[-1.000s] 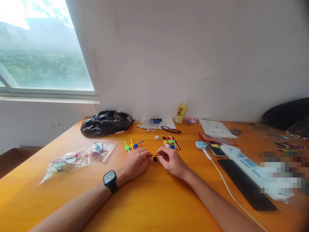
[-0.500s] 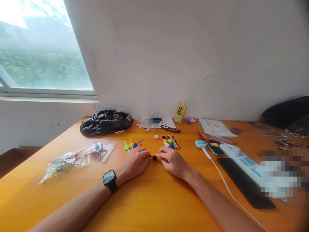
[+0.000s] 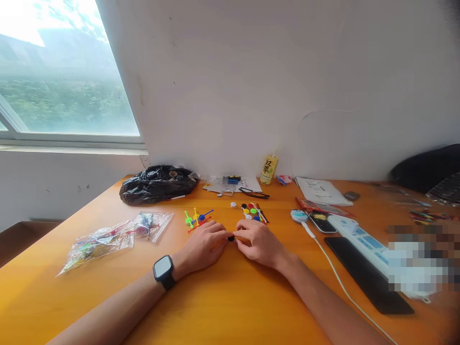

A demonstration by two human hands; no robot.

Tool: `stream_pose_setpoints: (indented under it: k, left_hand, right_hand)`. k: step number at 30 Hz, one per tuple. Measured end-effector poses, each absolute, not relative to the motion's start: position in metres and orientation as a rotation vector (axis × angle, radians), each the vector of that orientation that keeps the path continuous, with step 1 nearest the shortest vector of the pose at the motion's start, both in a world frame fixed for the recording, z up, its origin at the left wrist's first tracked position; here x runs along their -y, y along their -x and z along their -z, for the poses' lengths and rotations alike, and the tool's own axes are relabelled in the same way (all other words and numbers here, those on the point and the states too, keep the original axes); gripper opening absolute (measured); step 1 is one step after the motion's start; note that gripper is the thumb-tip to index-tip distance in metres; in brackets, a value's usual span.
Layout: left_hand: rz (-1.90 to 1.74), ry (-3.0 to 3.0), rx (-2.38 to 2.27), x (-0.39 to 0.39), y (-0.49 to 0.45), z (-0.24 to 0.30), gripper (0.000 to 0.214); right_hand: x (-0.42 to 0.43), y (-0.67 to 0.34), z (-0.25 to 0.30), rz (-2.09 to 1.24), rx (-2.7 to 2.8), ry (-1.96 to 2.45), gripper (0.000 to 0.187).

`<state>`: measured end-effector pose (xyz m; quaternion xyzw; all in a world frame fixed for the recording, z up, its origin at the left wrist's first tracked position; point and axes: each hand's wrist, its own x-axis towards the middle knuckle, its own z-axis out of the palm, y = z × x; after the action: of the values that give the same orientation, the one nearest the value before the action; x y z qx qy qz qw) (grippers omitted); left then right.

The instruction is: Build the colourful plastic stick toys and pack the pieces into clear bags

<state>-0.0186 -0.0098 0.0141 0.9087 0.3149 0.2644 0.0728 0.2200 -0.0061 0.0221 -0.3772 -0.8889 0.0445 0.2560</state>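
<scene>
Near the middle of the table a small black plastic disc (image 3: 231,238) sits between my hands. My left hand (image 3: 206,242), wearing a watch (image 3: 163,268) on its wrist, is closed with its fingertips on the disc's left side. From the right, the fingers of my right hand (image 3: 259,241) pinch its other side. My fingers cover most of the piece, and no stick shows on it. Just beyond my left hand lie coloured discs with sticks through them, such as a yellow one (image 3: 196,218). Loose discs and sticks, a green disc (image 3: 253,211) among them, lie beyond my right hand.
Clear bags of coloured parts (image 3: 104,243) lie to the left, before a black plastic bag (image 3: 156,185). A yellow bottle (image 3: 269,169) stands by the wall. On the right are a phone (image 3: 322,223), a power strip (image 3: 364,238), a white cable (image 3: 334,270) and a black slab (image 3: 366,273).
My hands have come closer together around the black disc. The thin black stick that showed beside it is now out of sight. A red piece near my left hand shows more fully.
</scene>
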Motion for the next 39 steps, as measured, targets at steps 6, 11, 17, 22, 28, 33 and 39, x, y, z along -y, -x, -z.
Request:
stream_pose_setpoints:
  k: [6,11,17,22,28,33,39]
  left_hand:
    - [-0.738,-2.764,-0.925,0.014,0.016,-0.021,0.02]
    - [-0.759,-2.74,-0.914,0.014,0.014,-0.019,0.014]
    - [-0.801,-2.718,-0.954,0.014,0.008,-0.013,0.009]
    - [-0.789,-2.753,-1.059,0.014,0.001,-0.009,0.008]
    - [-0.808,-2.782,-1.057,0.016,0.003,-0.005,0.006]
    - [-0.833,-2.754,-1.031,0.013,0.003,-0.001,0.005]
    - [-0.818,-2.718,-1.058,0.01,0.003,-0.001,0.008]
  right_hand:
    - [-0.011,-0.241,-0.034,-0.041,1.972,1.317,0.018]
    - [-0.014,-0.242,-0.029,0.004,1.991,1.429,0.019]
    - [-0.012,-0.237,-0.023,0.057,2.047,1.41,0.019]
    - [-0.015,-0.242,-0.022,0.073,1.998,1.467,0.02]
    - [-0.017,-0.249,-0.023,0.06,1.93,1.591,0.022]
    - [-0.015,-0.243,-0.017,0.059,2.037,1.657,0.026]
    - [-0.017,-0.235,-0.007,0.064,2.103,1.691,0.02]
